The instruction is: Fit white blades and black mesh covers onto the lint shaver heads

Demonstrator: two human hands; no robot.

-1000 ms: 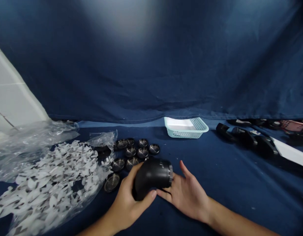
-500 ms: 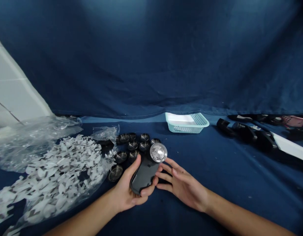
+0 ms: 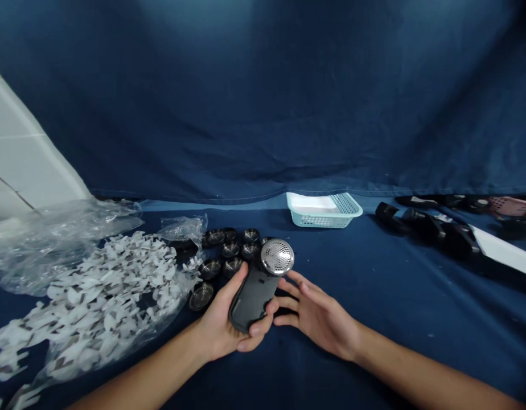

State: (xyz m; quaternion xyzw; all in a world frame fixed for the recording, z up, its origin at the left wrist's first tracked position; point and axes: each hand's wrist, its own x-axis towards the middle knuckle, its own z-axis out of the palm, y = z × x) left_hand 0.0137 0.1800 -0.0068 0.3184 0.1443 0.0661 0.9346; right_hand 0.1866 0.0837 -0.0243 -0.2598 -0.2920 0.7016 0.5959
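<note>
My left hand [image 3: 222, 327] is closed round the black handle of a lint shaver [image 3: 258, 285], whose round silver mesh head [image 3: 277, 256] points up and towards me. Beside the shaver, my right hand [image 3: 320, 313] lies open with its fingers stretched out, the fingertips close to or touching the handle. Just behind the shaver, several round black mesh caps [image 3: 229, 256] lie in a cluster on the blue cloth.
A clear plastic bag [image 3: 62, 239] and a heap of small white plastic pieces [image 3: 96, 290] fill the left. A pale blue basket [image 3: 323, 209] stands at the back centre. Black shaver bodies [image 3: 429, 230] and a white sheet [image 3: 504, 256] lie at the right.
The left hand has turned the shaver so that its mesh head faces up instead of sideways, and raised it slightly. The right hand has slid from under the head to beside the handle.
</note>
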